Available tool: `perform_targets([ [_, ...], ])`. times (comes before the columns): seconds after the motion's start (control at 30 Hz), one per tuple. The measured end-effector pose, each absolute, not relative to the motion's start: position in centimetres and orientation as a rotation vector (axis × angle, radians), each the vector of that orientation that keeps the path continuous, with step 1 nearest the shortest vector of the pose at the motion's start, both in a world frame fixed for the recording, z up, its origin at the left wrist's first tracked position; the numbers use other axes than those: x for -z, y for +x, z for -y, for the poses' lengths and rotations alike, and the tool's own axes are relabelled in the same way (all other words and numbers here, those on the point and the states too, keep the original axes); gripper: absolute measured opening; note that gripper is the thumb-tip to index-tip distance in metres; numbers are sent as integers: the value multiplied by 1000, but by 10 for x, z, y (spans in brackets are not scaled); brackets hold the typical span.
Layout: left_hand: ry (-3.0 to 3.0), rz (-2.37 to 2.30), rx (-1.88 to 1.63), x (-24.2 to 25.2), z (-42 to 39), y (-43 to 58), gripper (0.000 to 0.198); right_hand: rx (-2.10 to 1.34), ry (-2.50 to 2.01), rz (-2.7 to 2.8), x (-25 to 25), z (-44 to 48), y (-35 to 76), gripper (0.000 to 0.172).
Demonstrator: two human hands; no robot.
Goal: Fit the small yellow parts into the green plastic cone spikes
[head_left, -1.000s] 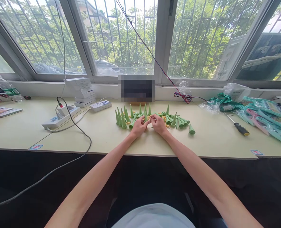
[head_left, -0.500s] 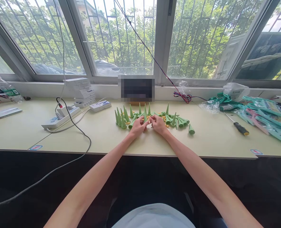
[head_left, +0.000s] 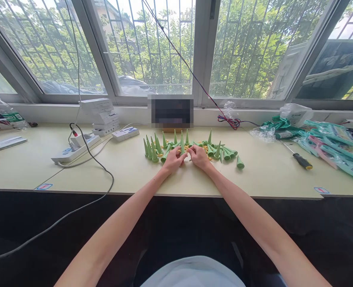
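Several green plastic cones (head_left: pixel 154 149) stand upright or lie on the pale table (head_left: pixel 134 171), with small yellow pieces (head_left: pixel 206 148) scattered among them. My left hand (head_left: pixel 173 159) and my right hand (head_left: pixel 199 156) rest side by side in front of this pile, fingers curled and fingertips pinched together over something small that I cannot make out. One green cone (head_left: pixel 182 144) stands just behind my left fingertips. A lone cone (head_left: pixel 239 162) lies to the right of the pile.
A power strip (head_left: pixel 75 147) with a black cable (head_left: pixel 104 175) and stacked white boxes (head_left: pixel 101 115) sit at the left. A screwdriver (head_left: pixel 302 160) and green packaged goods (head_left: pixel 334 147) lie at the right. A dark blurred screen (head_left: pixel 170 111) stands behind the cones.
Both hands stay pinched together in front of the cones with only slight finger motion. Another person's hand at the far left edge has left the view.
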State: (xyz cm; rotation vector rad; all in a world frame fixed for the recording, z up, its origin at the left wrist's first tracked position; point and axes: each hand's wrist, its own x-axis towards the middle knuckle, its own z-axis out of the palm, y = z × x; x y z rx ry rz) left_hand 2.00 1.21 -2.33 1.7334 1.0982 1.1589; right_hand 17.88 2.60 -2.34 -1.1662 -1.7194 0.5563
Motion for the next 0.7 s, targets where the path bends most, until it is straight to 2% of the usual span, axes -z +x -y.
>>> perform_targets([
  [0.7, 2025, -1231, -1241, 29, -18, 21, 53, -524, -1296, 1698, 16, -21, 176, 28],
])
